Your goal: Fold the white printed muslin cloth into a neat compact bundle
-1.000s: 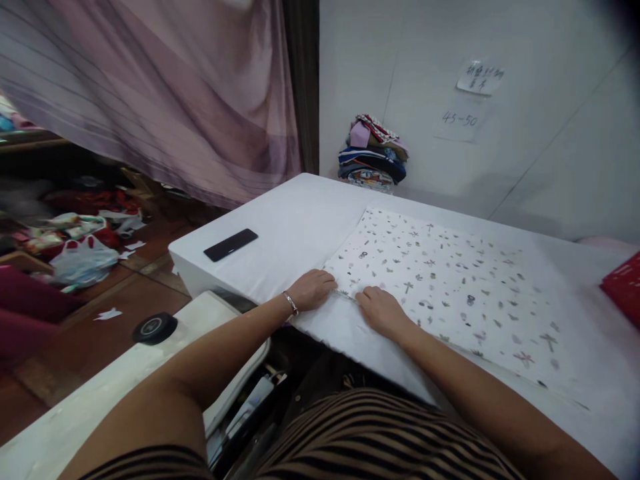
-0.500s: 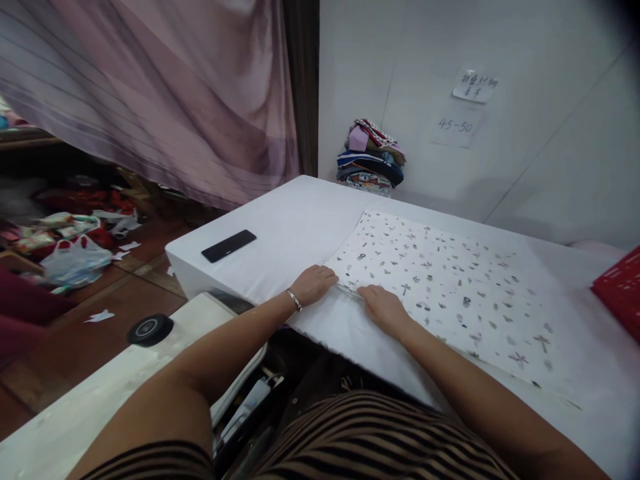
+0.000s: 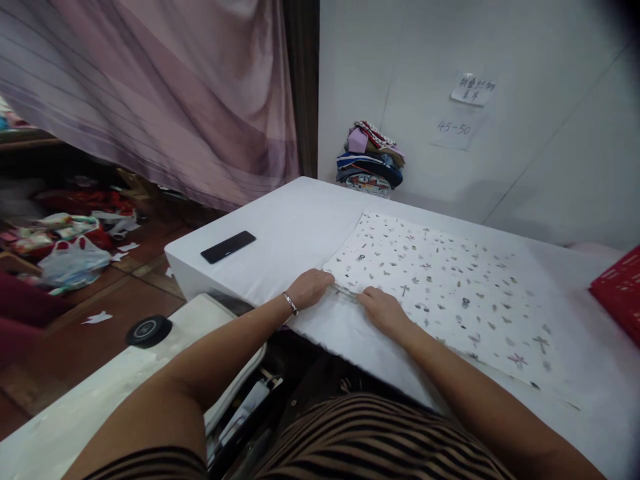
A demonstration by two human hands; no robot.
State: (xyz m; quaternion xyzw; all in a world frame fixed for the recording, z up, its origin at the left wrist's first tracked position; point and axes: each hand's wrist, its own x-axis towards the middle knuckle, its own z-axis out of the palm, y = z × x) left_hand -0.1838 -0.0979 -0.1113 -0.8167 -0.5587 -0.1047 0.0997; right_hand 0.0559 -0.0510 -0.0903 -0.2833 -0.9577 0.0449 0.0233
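A white cloth printed with small plants and shapes lies flat on the white-covered table. Its near left corner is between my two hands. My left hand, with a bracelet at the wrist, pinches the cloth's corner with closed fingers. A short way to the right, my right hand grips the near edge of the same cloth, its fingers curled. Between the hands the edge looks layered or folded. My fingertips are partly hidden by the hands themselves.
A black phone lies on the table's left part. Folded clothes are stacked at the back by the wall. A red basket stands at the right edge. At lower left is a pale surface with a black round knob.
My left hand has shifted slightly left and down, the right one barely down. The cloth's edge between them is drawn a little towards me. Both hands keep their hold.
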